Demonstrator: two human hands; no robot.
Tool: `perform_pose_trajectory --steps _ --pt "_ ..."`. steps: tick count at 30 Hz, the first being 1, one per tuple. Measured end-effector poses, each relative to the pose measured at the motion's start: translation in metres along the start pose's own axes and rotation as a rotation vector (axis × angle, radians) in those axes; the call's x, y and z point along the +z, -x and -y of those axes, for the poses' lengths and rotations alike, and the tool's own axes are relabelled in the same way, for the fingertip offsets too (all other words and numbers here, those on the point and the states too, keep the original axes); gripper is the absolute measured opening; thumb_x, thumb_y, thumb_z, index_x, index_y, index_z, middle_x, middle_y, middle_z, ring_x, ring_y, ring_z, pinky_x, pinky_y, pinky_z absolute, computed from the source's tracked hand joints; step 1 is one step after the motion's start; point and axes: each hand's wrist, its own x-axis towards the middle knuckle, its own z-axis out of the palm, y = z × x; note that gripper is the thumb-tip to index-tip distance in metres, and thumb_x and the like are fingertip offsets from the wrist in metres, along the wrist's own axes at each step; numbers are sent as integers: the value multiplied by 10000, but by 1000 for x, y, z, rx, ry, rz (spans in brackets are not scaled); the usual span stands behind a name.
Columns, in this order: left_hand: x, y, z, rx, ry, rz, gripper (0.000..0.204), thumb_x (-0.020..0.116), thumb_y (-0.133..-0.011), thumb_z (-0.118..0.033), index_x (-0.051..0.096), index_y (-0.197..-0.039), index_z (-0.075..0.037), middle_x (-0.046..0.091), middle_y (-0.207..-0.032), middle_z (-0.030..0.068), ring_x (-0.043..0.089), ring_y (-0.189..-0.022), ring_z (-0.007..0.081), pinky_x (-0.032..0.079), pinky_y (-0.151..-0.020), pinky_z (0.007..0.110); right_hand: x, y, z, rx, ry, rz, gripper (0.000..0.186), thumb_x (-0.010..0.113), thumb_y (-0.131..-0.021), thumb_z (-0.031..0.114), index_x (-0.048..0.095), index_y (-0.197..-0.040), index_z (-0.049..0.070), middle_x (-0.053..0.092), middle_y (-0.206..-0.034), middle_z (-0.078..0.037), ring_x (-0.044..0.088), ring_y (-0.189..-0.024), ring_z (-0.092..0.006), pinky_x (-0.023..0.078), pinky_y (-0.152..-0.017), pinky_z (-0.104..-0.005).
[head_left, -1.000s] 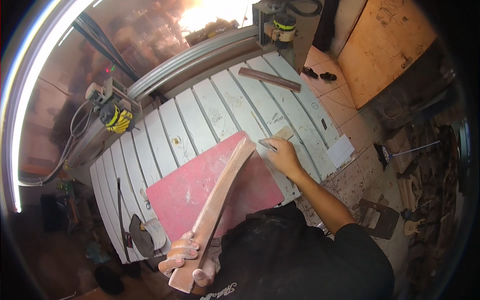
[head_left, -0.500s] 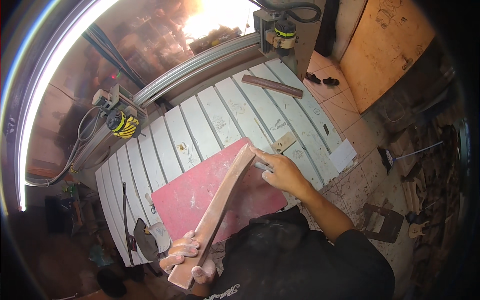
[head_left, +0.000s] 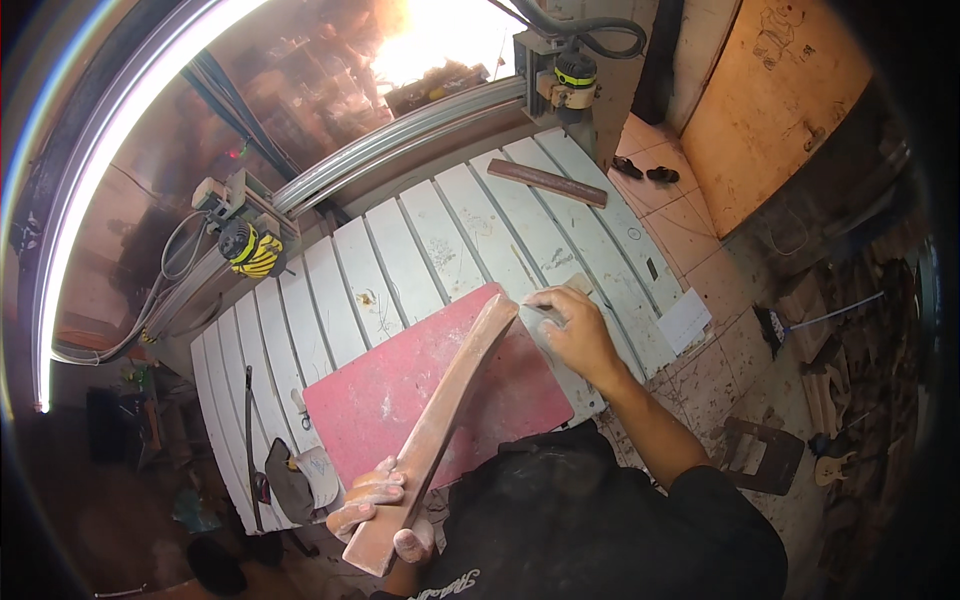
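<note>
**Two Hands on a Long Wooden Blank**

Two bare hands worked one long, pale-brown shaped wooden piece (head_left: 440, 420), which lay slantwise across a flat pinkish-red rectangular board (head_left: 400, 390) on the white slatted machine table (head_left: 420, 240). The left hand (head_left: 385, 505), dusted pale, was closed around the wide near end of the wooden piece, fingers curled over its upper edge and thumb under it, close to the person's chest. The right hand (head_left: 575, 330) reached forward with the forearm stretched out from the lower right, wrist bent, fingers closed on a small grey pad (head_left: 545, 312) pressed against the far narrow tip of the piece.

A small tan wooden block (head_left: 578, 284) lay just beyond the right hand. Farther back on the slats rested a dark brown narrow wooden strip (head_left: 547, 183). A white rectangular sheet (head_left: 684, 320) lay on the tiled floor beside the table's right edge. At the table's left rear sat a yellow-and-black round motor part (head_left: 250, 250).
</note>
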Motion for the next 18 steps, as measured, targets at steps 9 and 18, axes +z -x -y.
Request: perform_pose_trajectory --steps 9,18 --pt "0 4 1 -3 10 12 500 694 -869 -397 420 -1123 -65 559 -817 120 629 -788 261 579 -882 525 29 12 3 -443 63 -67 343 645 -760 -31 764 -1057 92 761 -1097 -94 700 -1012 -281 535 -872 -409" --pt "-1 4 5 -14 11 28 510 697 -874 -408 415 -1127 -66 558 -819 122 627 -789 265 577 -888 534 31 12 3 -364 75 -143 344 648 -751 -45 766 -1046 88 755 -1108 -95 694 -998 -307 535 -898 -413"
